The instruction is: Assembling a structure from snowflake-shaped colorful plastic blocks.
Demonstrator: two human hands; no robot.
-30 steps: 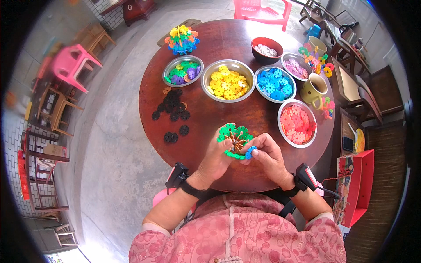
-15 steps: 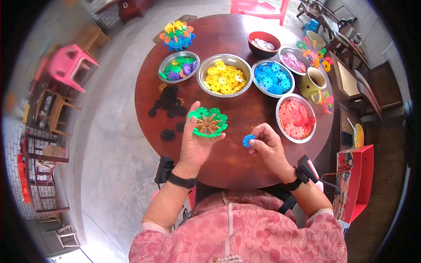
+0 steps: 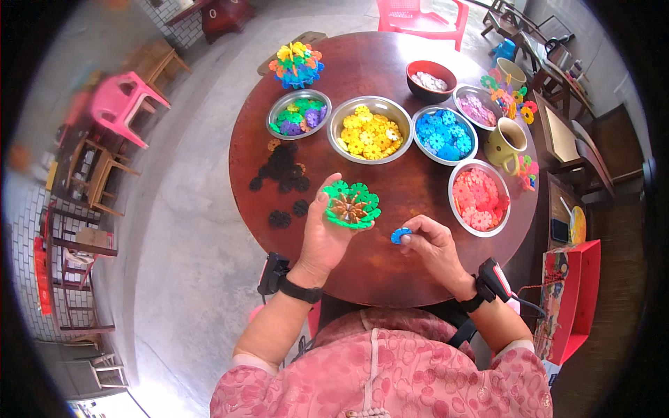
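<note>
While your left hand (image 3: 327, 233) cradles the green and brown flower-shaped cup (image 3: 351, 207) above the near half of the table (image 3: 390, 279), its thumb lies up along the cup's left side and the other fingers are mostly hidden underneath. You seem to support it more than clamp it; how hard those hidden fingers press, I cannot tell. Your right hand (image 3: 433, 244) pinches a small blue disc (image 3: 400, 235) between thumb and forefinger, tips closed on it, apart from the green petals and to their lower right.

With a grip that loose, the cup could tip or roll off your palm if anything presses on it from the right; too strong a squeeze, though, could spring its petals apart. Because much of the disc sticks out beyond your fingertips, a knock or a slackened pinch could drop it. Swinging your left hand low and outward could scatter the nearby black disc (image 3: 300, 207), and a wide right elbow or wrist could jostle the bowl of salmon-red pieces (image 3: 454, 198).
</note>
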